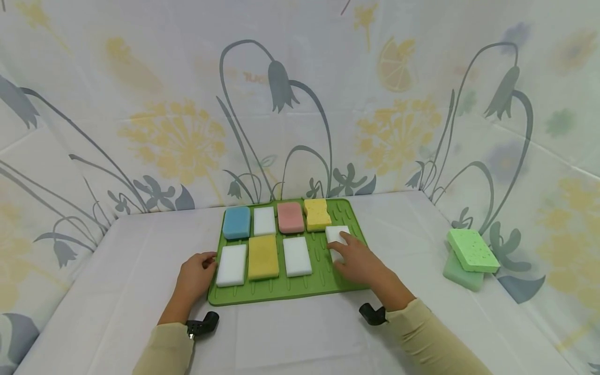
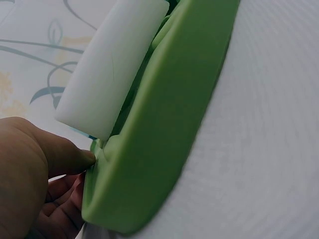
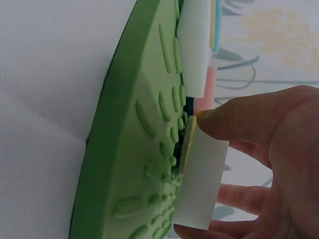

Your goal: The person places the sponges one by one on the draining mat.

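A green ridged drying mat (image 1: 323,284) lies on the table, bearing two rows of sponges. My left hand (image 1: 198,276) pinches its left edge, the thumb on top in the left wrist view. Beside that hand is a white sponge (image 1: 232,265). At the mat's right side my right hand (image 1: 358,260) grips another white sponge (image 3: 202,179) between thumb and fingers. The front row also has a yellow sponge (image 1: 263,258) and a white sponge (image 1: 297,257). Behind them lie blue (image 1: 236,222), white (image 1: 264,221), pink (image 1: 290,217) and wavy-edged yellow (image 1: 317,214) sponges.
To the right, a bright green sponge (image 1: 473,250) rests partly on a paler green sponge (image 1: 461,273). A white cloth (image 1: 290,338) covers the table. A flower-patterned curtain (image 1: 300,130) stands behind and along both sides.
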`<state>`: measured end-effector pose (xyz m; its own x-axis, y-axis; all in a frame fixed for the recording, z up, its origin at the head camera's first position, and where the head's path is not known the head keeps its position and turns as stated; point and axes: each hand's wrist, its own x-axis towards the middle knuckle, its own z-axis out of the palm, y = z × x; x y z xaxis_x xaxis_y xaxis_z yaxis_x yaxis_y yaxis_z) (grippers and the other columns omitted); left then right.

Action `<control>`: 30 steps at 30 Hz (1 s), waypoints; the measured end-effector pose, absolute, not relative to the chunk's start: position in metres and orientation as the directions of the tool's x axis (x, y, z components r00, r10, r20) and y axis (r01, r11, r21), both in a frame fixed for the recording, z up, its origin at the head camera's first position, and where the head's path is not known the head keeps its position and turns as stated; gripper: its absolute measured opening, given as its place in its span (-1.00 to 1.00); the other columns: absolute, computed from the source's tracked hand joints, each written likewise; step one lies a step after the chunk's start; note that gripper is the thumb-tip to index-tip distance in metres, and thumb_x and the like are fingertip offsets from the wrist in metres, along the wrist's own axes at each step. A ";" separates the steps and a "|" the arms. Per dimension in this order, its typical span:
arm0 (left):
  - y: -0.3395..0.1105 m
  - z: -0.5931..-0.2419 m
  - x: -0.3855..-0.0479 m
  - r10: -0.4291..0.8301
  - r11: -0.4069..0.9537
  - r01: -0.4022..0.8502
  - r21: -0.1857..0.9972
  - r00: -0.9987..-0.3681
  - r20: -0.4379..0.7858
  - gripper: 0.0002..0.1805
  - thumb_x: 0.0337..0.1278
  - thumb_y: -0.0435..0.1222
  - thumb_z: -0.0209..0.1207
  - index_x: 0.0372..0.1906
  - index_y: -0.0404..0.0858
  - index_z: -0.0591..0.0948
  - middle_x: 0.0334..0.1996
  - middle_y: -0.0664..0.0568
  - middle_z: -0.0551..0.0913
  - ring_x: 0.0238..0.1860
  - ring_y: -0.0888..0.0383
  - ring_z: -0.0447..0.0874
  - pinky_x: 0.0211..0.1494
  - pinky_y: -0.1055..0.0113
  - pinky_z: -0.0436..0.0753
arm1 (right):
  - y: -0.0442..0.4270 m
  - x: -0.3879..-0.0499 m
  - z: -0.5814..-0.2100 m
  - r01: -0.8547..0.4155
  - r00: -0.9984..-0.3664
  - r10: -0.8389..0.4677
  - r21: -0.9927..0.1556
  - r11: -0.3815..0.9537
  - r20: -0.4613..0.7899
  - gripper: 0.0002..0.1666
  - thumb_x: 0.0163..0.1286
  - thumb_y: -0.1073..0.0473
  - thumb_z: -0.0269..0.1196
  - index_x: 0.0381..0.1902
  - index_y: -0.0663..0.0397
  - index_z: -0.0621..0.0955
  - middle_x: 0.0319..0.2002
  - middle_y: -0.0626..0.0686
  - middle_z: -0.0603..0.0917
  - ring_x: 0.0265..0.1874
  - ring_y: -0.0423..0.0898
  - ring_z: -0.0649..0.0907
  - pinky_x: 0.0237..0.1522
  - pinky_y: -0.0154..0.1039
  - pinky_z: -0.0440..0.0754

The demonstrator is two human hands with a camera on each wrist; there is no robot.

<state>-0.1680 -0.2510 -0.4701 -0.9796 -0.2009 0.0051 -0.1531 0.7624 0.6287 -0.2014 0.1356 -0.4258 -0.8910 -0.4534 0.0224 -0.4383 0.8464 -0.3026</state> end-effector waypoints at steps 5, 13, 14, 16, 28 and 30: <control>-0.251 -0.470 -0.169 -0.200 0.759 -0.152 0.633 -0.980 0.005 -0.61 0.33 -0.31 0.05 0.18 -0.38 0.55 -0.09 -0.22 0.63 -0.12 -0.01 0.57 -0.15 0.14 0.57 | 0.129 -0.199 -0.428 -0.431 -0.891 -0.454 -0.315 0.845 0.001 -0.54 0.39 0.16 0.14 0.24 -0.05 0.51 0.41 0.37 0.23 0.33 0.39 0.33 0.26 0.26 0.37; -0.251 -0.469 -0.168 -0.203 0.758 -0.155 0.634 -0.979 0.003 -0.61 0.33 -0.31 0.05 0.18 -0.39 0.55 -0.10 -0.21 0.62 -0.13 -0.01 0.56 -0.15 0.14 0.56 | 0.119 -0.196 -0.430 -0.448 -0.882 -0.471 -0.299 0.843 -0.008 -0.55 0.39 0.13 0.15 0.24 -0.13 0.52 0.42 0.32 0.24 0.35 0.32 0.34 0.29 0.20 0.37; -0.251 -0.469 -0.168 -0.202 0.758 -0.154 0.634 -0.979 0.003 -0.61 0.33 -0.32 0.05 0.18 -0.39 0.55 -0.10 -0.21 0.62 -0.13 -0.01 0.56 -0.15 0.14 0.56 | 0.118 -0.196 -0.430 -0.448 -0.881 -0.473 -0.303 0.841 -0.009 -0.55 0.40 0.13 0.14 0.24 -0.13 0.52 0.42 0.33 0.23 0.35 0.32 0.34 0.28 0.20 0.37; -0.251 -0.469 -0.168 -0.200 0.759 -0.152 0.633 -0.980 0.005 -0.61 0.33 -0.32 0.05 0.18 -0.39 0.55 -0.10 -0.22 0.62 -0.12 -0.01 0.56 -0.15 0.14 0.56 | 0.117 -0.196 -0.431 -0.450 -0.879 -0.476 -0.311 0.837 -0.011 -0.56 0.40 0.14 0.14 0.24 -0.12 0.52 0.43 0.33 0.23 0.35 0.32 0.34 0.28 0.20 0.37; -0.251 -0.469 -0.168 -0.192 0.757 -0.147 0.637 -0.981 0.002 -0.60 0.33 -0.31 0.04 0.19 -0.39 0.54 -0.08 -0.23 0.62 -0.10 -0.03 0.57 -0.14 0.13 0.57 | 0.110 -0.196 -0.436 -0.446 -0.878 -0.478 -0.313 0.839 -0.030 -0.55 0.41 0.14 0.12 0.24 -0.13 0.52 0.43 0.33 0.22 0.33 0.35 0.35 0.25 0.21 0.40; -0.251 -0.469 -0.168 -0.192 0.756 -0.148 0.638 -0.981 0.001 -0.60 0.34 -0.31 0.04 0.19 -0.39 0.54 -0.08 -0.23 0.62 -0.10 -0.03 0.57 -0.13 0.12 0.57 | 0.109 -0.196 -0.436 -0.440 -0.880 -0.473 -0.309 0.843 -0.036 -0.55 0.41 0.14 0.12 0.25 -0.15 0.51 0.43 0.32 0.22 0.33 0.35 0.35 0.25 0.21 0.41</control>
